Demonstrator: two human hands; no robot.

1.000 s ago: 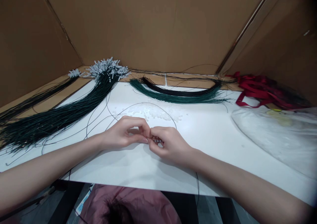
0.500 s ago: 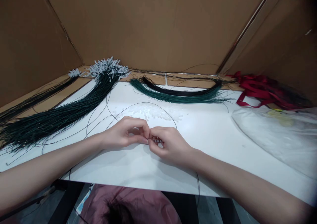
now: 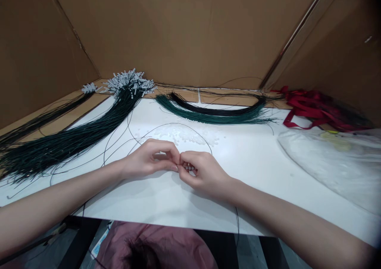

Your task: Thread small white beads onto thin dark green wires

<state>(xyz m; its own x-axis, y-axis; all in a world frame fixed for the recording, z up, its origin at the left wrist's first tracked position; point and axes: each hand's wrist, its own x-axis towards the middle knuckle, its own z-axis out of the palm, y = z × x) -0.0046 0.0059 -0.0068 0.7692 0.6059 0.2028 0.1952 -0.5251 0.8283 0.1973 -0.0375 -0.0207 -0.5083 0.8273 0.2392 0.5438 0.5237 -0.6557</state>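
Over the middle of the white table top (image 3: 175, 201), my left hand (image 3: 149, 158) and my right hand (image 3: 208, 173) meet fingertip to fingertip. My right hand is closed round a dark wire strung with small pale beads (image 3: 189, 168); a short row of them shows between thumb and fingers. Thumb and index finger of my left hand pinch together at the end of that wire, against the right fingertips. What exactly sits between the tips is hidden. Just beyond the hands, small white beads (image 3: 184, 134) lie scattered in a loose heap.
A thick bundle of dark green wires (image 3: 80, 138) with beaded tips lies left, a smaller bundle (image 3: 50, 118) beyond it. Unbeaded green wires (image 3: 214, 117) curve at the back. Red ribbon (image 3: 315, 106) and a clear plastic bag (image 3: 333, 166) are right. Cardboard walls (image 3: 190, 35) enclose the table.
Almost nothing differs. Both hands keep the same pinch at the same spot, and the row of beads shows slightly more clearly in my right hand.
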